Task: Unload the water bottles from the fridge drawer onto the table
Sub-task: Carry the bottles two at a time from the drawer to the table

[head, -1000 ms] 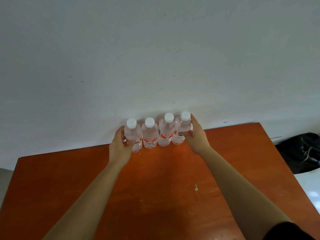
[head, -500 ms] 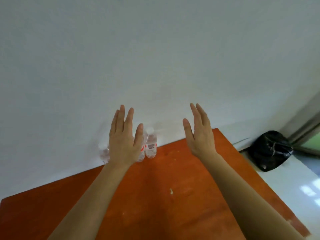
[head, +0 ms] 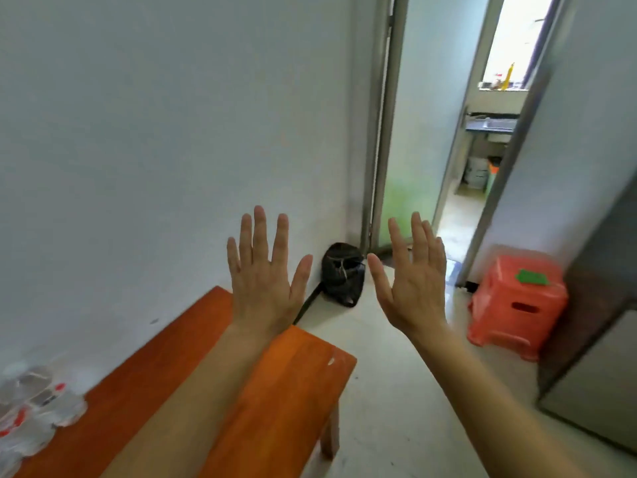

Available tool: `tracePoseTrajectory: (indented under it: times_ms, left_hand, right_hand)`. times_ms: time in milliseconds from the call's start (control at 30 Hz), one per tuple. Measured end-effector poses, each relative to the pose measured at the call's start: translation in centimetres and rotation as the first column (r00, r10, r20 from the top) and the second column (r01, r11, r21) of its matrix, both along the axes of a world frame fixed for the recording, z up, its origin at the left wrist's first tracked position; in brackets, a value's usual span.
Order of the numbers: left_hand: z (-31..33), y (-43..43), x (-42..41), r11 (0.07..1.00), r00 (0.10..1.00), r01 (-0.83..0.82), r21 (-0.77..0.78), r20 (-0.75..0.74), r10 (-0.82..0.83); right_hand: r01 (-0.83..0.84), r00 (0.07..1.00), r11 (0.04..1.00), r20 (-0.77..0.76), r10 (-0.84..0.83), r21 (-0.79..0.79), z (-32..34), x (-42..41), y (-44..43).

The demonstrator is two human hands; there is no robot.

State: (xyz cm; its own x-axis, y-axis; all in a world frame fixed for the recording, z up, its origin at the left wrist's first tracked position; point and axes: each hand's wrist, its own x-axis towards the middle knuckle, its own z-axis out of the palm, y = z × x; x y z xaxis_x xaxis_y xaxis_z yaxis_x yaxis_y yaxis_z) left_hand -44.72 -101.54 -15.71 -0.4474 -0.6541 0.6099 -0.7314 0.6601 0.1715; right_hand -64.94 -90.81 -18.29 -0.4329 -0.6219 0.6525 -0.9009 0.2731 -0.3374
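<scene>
Several clear water bottles [head: 32, 407] with red labels stand blurred at the far left on the orange wooden table [head: 286, 381], against the white wall. My left hand [head: 265, 284] is raised over the table's right end, fingers spread, holding nothing. My right hand [head: 412, 281] is raised beside it over the floor, also spread and empty. A grey fridge [head: 593, 357] stands at the right edge; its drawer is not visible.
A black bag [head: 343, 274] lies on the floor in the corner by the wall. An orange plastic stool [head: 517, 305] with a green piece on top stands beside the fridge. An open doorway [head: 458, 188] leads to another room. Pale tiled floor lies between table and fridge.
Both hands let go of the outer bottles in the row and lifted with fingers spread. The view swung right, so the bottles slid to the far left and the doorway, stool and fridge appeared.
</scene>
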Motion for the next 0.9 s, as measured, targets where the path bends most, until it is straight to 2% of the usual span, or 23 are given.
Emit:
tracePoseTrajectory:
  times_ms: [233, 433, 633, 800, 900]
  left_hand:
    - [-0.5, 12.9, -22.4, 0.934, 0.934, 0.357, 0.013, 0.017, -0.357]
    - [-2.2, 19.6, -36.3, 0.815, 0.814, 0.578, 0.043, 0.037, -0.58]
    - [-4.3, 23.4, -50.6, 0.719, 0.719, 0.689, 0.094, 0.043, -0.694]
    - [-5.4, 26.7, -64.1, 0.662, 0.652, 0.727, 0.182, 0.117, -0.749]
    - [-6.0, 29.5, -70.7, 0.582, 0.56, 0.783, 0.221, 0.158, -0.813]
  right_hand:
    - [0.363, 0.932, 0.93, -0.005, -0.364, 0.064, 0.1, -18.2, 19.9]
    - [0.566, 0.823, 0.822, 0.016, -0.568, 0.064, -1.8, -28.3, 30.1]
    - [0.675, 0.733, 0.724, -0.015, -0.68, 0.141, -4.1, -38.5, 35.5]
    - [0.762, 0.638, 0.62, -0.051, -0.768, 0.185, -4.3, -47.9, 39.8]
    - [0.813, 0.558, 0.534, -0.048, -0.829, 0.232, -4.4, -52.0, 43.0]
